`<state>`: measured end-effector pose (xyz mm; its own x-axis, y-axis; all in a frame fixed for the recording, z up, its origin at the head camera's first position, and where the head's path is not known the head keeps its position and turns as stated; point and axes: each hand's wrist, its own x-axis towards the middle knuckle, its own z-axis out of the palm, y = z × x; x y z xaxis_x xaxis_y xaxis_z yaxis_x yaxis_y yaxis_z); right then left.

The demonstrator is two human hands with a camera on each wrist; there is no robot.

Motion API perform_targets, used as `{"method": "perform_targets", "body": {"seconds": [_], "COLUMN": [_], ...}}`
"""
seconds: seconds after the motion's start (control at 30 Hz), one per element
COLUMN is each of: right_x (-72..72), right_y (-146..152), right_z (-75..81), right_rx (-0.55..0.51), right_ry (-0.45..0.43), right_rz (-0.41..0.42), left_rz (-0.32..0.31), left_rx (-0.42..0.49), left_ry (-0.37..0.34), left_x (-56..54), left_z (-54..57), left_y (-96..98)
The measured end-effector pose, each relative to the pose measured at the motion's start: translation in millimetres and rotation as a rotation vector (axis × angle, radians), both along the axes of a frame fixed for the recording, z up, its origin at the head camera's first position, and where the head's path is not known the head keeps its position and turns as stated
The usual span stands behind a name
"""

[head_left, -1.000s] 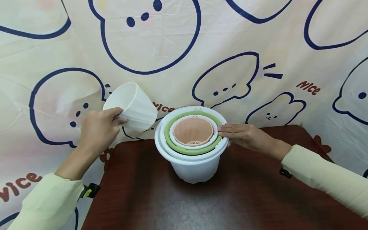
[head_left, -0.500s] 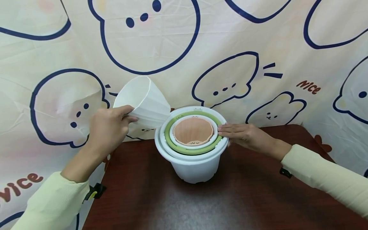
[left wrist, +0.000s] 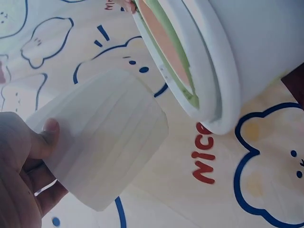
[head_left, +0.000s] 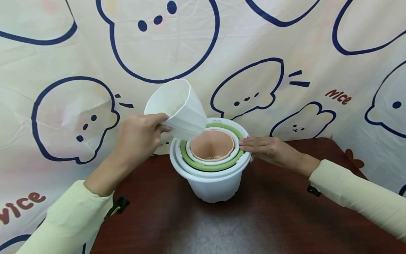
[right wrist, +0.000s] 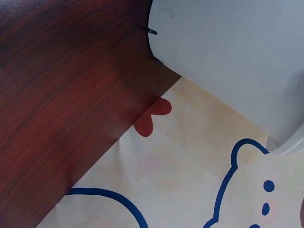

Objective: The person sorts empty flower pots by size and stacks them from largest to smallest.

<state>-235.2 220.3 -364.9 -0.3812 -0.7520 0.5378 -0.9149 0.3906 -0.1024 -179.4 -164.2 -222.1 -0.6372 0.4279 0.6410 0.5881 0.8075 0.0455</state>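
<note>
Tilted on its side, a white ribbed flowerpot (head_left: 191,120) is pinched at its rim by my left hand (head_left: 137,141). Its base points right and down, over the back left of a nest of pots. The nest has a large white outer pot (head_left: 215,187), a green pot (head_left: 209,168), a smaller white pot and a pink pot (head_left: 210,143) innermost, with holes in its floor. My right hand (head_left: 274,151) rests straight fingers on the nest's right rim; its thumb is mostly hidden. In the left wrist view, the held flowerpot (left wrist: 104,137) hangs apart from the nest.
The nest stands on a dark brown wooden table (head_left: 279,211), near its back edge. Behind the table hangs a cream cloth (head_left: 177,46) with blue cartoon outlines. Dark straps (head_left: 120,206) sit at both wrists.
My left hand has carried the white flowerpot right and slightly up, from beside the nest to above its left part. The right hand and the nested pots keep their place.
</note>
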Motion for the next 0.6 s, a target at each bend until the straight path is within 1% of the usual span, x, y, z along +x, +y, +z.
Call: {"method": "perform_targets", "body": {"seconds": [0.1,0.23,0.37,0.6], "right_x": [0.8,1.0,0.8,0.6], "right_y": [1,0,0,0], "right_z": [-0.9,-0.7,-0.6,-0.6], "right_rx": [0.0,0.003,-0.001,-0.01], "right_ry": [-0.012,0.001,-0.004,-0.019], "right_rz": [-0.003,-0.007,0.0,0.0], "left_rz": [-0.018,-0.052,-0.078,-0.125], "left_rx": [-0.022,-0.045,-0.057,-0.075], "left_ry": [-0.006,-0.01,-0.004,-0.051], "left_x": [-0.7,-0.9,-0.7,-1.0], "left_z": [-0.1,-2.2,-7.9,-19.1], "left_y": [6.6,11.8,15.8,24.7]}}
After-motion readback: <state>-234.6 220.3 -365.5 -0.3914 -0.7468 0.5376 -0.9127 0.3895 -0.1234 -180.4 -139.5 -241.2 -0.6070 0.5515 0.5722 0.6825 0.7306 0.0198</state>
